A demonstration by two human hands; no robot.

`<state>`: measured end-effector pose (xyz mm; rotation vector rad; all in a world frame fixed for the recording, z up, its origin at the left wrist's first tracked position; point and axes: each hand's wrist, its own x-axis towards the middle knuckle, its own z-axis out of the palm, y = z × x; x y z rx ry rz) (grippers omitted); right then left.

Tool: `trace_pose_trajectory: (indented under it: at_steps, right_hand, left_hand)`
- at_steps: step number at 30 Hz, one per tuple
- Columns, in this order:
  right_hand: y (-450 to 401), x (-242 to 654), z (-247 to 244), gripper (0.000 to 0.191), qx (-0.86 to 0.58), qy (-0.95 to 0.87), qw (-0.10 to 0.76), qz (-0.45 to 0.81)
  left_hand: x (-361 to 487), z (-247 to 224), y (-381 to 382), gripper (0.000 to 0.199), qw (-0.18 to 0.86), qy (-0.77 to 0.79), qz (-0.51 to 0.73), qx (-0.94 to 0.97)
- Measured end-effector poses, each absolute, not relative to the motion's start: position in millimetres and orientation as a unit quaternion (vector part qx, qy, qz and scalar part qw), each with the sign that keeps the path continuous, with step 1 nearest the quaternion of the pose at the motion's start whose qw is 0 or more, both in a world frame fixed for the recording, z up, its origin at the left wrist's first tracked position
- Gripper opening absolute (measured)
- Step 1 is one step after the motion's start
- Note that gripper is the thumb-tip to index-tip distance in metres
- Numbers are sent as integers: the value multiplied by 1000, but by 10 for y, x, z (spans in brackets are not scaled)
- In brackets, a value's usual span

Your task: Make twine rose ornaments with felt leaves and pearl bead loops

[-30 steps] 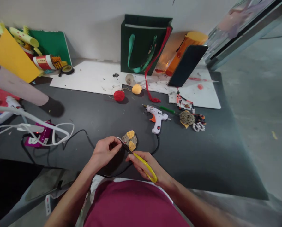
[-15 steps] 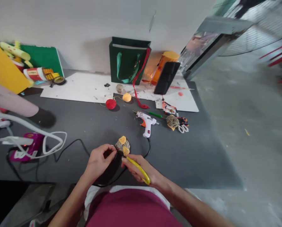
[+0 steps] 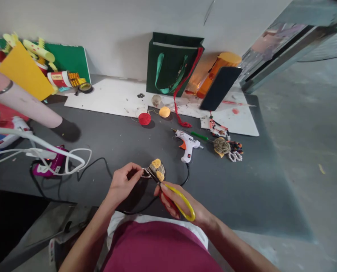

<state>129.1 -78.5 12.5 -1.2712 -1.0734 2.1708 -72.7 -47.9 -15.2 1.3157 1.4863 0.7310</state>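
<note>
includes one left hand [image 3: 128,179], one right hand [image 3: 172,198], one pair of scissors [image 3: 183,197], two white bead strands [image 3: 146,176] [image 3: 235,156], two grey crocheted pieces [image 3: 162,169] [image 3: 221,145], two glue guns [image 3: 188,146] [image 3: 19,124], one red ball [image 3: 144,119], one yellow ball [image 3: 164,112], one green-handled tool [image 3: 199,136], one dark green bag [image 3: 171,68], one black slab [image 3: 220,88].

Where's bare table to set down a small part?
Widest patch: dark table right of the right hand, below the pearl loop. Smaller: between the red ball and the left hand, specks aside. Crowded: far left, with white cables and a purple box; and around the scissors.
</note>
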Motion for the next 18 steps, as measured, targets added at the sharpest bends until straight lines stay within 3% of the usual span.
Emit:
trace_pose_trajectory:
  at_steps: [5,10,13,18]
  right_hand:
    - [-853,1581,223,45,-506,-457,193,706]
    - [-896,2021,19,46,-720,-520,279,365]
    - [-886,2312,-168,40,-775,-546,228,222]
    - [-891,2592,-316,35,-801,-569,129,134]
  left_hand:
    - [-930,-133,-421,21,495,627,362,480]
    - [-1103,-31,-230,24,377,650,354,557]
    - [-1099,56,-61,26,314,634,315,633]
    - [-988,131,195,27,233,611,252,714]
